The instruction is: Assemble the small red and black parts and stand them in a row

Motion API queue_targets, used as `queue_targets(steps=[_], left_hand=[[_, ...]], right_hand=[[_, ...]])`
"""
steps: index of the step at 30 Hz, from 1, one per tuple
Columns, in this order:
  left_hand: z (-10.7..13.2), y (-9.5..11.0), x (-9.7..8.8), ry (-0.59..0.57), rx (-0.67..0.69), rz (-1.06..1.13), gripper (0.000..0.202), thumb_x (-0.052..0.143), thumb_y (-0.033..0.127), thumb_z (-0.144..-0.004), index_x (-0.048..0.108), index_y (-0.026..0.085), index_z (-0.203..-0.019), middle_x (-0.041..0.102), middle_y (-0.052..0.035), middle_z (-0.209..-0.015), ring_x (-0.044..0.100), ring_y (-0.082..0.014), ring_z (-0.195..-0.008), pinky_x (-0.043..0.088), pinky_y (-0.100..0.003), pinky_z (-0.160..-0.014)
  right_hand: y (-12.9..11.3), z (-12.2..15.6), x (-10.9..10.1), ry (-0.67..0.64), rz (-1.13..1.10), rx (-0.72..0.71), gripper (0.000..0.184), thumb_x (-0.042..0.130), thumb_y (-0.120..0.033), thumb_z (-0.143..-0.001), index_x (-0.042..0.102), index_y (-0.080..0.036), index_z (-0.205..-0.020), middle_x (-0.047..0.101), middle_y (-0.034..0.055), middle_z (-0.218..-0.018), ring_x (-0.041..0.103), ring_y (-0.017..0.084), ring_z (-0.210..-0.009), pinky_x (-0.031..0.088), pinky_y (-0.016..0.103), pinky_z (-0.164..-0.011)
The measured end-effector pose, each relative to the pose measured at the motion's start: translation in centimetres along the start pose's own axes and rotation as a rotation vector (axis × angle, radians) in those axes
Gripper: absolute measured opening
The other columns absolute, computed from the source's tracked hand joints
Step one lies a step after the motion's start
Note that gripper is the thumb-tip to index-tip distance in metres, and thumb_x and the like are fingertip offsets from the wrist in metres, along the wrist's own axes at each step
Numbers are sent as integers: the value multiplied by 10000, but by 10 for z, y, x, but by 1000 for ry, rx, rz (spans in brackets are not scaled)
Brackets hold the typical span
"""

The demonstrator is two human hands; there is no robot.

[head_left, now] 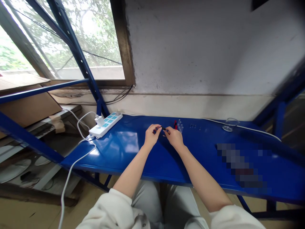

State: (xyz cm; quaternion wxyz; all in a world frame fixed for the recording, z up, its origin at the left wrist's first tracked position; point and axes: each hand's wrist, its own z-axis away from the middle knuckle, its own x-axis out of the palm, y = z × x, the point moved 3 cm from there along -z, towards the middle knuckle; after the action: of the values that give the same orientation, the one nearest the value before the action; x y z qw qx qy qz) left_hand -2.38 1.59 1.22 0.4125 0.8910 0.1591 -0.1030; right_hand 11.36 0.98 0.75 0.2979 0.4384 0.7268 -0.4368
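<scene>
Both of my hands meet over the middle of the blue table (119, 156), with a small dark, slim piece (163, 128) between them. My left hand (152, 133) pinches its left end between thumb and fingers. On the other end, the fingertips of my right hand (173, 136) are closed in the same way. The piece is too small to name its kind. Just beyond my right hand lie small red pieces (175, 124) and several clear plastic pieces (180, 125), partly hidden by that hand.
A white power strip (107, 124) with a plugged-in charger (99, 120) lies at the left, its white cable (71, 171) hanging over the edge. Tiny clear parts (193, 126) and a clear round container (228, 128) stand at the back right. A blurred-out long object (240, 165) lies at the right.
</scene>
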Motion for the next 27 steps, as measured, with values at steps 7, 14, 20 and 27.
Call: queue_targets(steps=[7,14,20,27], left_hand=[[-1,-3,1,-12,-47,45,159,522,297,-786,583,169,-858,598,-31,-815,527,-90,-644,397,-202,-541],[0,-2,3,-13,-62,66,156,514,279,-786,562,170,-887,600,-34,-831,539,-95,-674,398,-201,-547],[0,-6,5,-21,-93,66,163,550,276,-753,563,171,-877,588,-17,-791,516,-82,-624,388,-197,-534],[1,-17,10,-99,-94,4,121,559,276,-728,564,159,-696,557,0,-742,495,-75,-592,388,-205,-548]], right_hand=[[-1,2,1,22,-4,-62,207,441,-317,-833,613,-214,-888,640,10,-654,576,134,-586,290,213,-497],[-4,3,4,60,-51,-85,220,443,-344,-825,608,-202,-855,617,7,-628,555,128,-557,284,210,-483],[-7,3,1,53,-100,-87,213,435,-331,-819,603,-200,-813,593,0,-605,526,112,-526,288,205,-479],[-8,4,1,49,-109,-91,199,431,-285,-808,601,-198,-863,604,3,-636,545,117,-559,321,207,-509]])
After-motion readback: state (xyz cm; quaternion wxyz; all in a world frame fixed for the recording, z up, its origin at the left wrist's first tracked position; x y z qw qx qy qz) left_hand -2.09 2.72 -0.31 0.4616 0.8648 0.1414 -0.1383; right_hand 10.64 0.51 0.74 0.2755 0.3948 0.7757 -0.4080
